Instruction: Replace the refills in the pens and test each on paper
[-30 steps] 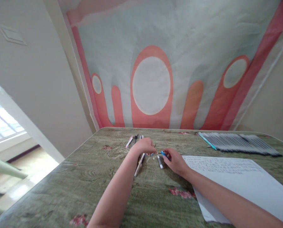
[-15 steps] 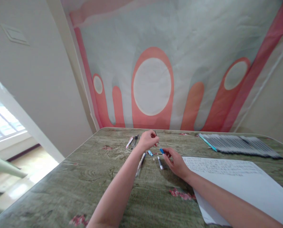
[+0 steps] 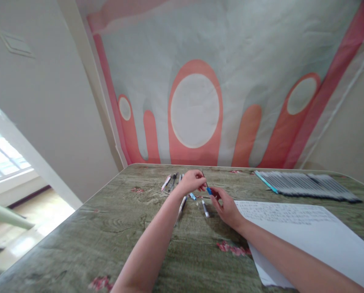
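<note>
Between the fingertips of my left hand (image 3: 193, 181) is a thin dark pen refill (image 3: 204, 176), tilted with its lower end at a short blue pen piece (image 3: 209, 190). My right hand (image 3: 227, 205) pinches that blue piece by its lower part. Whether the refill sits inside it or only touches it, I cannot tell. Just left of my right hand a white and grey pen part (image 3: 205, 209) lies on the table. A light blue piece (image 3: 192, 196) lies below my left hand, and a longer white and dark pen (image 3: 182, 205) rests beside my left forearm.
Several pens (image 3: 166, 182) lie left of my left hand. A sheet of handwritten paper (image 3: 298, 240) lies under my right forearm. At the back right is a row of grey, pen-like sticks (image 3: 310, 187) with a turquoise one (image 3: 266, 182) at its left end. The wood-patterned table (image 3: 115, 236) meets a wall behind.
The refill in my left hand and the blue piece in my right hand were apart; now they meet. My left hand has shifted slightly, and the refill shows more clearly.
</note>
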{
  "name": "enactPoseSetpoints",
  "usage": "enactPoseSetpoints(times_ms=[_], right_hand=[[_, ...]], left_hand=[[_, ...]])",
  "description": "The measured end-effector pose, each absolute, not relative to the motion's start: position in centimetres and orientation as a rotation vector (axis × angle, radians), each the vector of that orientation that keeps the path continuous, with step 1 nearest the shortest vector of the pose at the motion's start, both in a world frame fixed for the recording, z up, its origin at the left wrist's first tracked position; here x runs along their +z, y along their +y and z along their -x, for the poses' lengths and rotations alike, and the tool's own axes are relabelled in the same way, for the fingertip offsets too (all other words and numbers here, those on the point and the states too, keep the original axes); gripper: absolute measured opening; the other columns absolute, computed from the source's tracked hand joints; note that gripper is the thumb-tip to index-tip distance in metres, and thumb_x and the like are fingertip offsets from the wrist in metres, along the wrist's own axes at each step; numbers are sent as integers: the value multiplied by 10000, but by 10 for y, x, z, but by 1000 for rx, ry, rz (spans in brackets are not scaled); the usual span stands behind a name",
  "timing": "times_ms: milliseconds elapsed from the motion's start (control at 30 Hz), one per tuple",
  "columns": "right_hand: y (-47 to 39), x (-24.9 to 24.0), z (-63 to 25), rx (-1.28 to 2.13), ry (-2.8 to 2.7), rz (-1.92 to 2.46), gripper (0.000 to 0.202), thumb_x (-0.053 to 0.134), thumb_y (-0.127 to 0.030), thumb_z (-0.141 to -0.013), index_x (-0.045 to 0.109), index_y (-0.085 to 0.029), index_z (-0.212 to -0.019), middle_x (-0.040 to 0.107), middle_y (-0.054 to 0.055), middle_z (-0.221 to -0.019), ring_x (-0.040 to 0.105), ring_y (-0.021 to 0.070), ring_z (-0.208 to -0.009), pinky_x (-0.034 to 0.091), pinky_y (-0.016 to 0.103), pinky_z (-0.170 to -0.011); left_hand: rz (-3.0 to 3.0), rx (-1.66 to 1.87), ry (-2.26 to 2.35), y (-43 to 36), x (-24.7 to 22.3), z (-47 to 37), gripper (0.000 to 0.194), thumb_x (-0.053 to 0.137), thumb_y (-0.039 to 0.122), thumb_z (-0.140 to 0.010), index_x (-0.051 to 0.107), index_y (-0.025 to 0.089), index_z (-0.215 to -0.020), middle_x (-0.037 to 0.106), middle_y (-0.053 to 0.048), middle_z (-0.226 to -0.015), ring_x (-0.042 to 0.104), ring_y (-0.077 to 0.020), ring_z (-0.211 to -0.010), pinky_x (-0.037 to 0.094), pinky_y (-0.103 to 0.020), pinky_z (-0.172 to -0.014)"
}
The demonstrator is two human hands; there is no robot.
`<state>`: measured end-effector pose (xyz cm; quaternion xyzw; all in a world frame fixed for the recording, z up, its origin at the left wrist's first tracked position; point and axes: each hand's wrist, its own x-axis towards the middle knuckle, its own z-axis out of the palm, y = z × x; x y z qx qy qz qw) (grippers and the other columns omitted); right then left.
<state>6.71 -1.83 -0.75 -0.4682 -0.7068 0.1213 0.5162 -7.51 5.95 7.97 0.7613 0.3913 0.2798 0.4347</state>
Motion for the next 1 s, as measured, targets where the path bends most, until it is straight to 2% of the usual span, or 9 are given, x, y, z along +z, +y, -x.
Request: enactPoseSetpoints(times_ms=[100,333,500,633,833,1000], right_hand=[[-16,-9,-68,268,-1647,1117,300,421,-303,-859,491,-170,-1119,575,88,-964,551,183,-827,471,334,-742],[-16,-8,-68,266,-1634,1116,299,414,-314,-864,494,-180,-1119,574,92,-985,553,188,-848,477,349,-754],[-15,-8,-69,257,-1638,1114,289,416,-299,-862,497,-175,-1110,571,92,-978,550,187,-853,476,345,-755],[-14,-9,-69,244,-1645,1114,279,416,-295,-861,495,-174,-1100,572,92,-971,552,186,-843,479,343,-744],[-15,-10,-68,235,-1661,1094,273,418,-286,-858,490,-180,-1100,576,92,-962,556,185,-824,483,346,-728],[-15,-10,-68,240,-1668,1082,265,415,-277,-858,491,-186,-1096,573,87,-950,551,182,-819,482,345,-729]], left_hand=[[-1907,608,959,56,80,75,69,500,184,-691,529,124,-676,627,-23,-616,570,-83,-476,461,-187,-448],[-1962,444,909,51,86,81,311,569,408,-694,592,116,-799,637,-40,-692,585,-106,-533,448,-192,-451],[-2006,430,910,53,91,84,338,584,402,-681,600,118,-864,627,-29,-697,587,-113,-570,441,-189,-468],[-2025,462,911,56,89,86,346,513,421,-740,585,127,-907,639,-43,-781,581,-97,-570,421,-176,-454],[-2031,469,883,54,89,83,364,491,467,-758,573,115,-806,637,-50,-776,576,-89,-551,410,-166,-445],[-2038,452,893,48,96,80,342,500,443,-753,574,110,-779,633,-47,-753,569,-85,-531,413,-171,-450]])
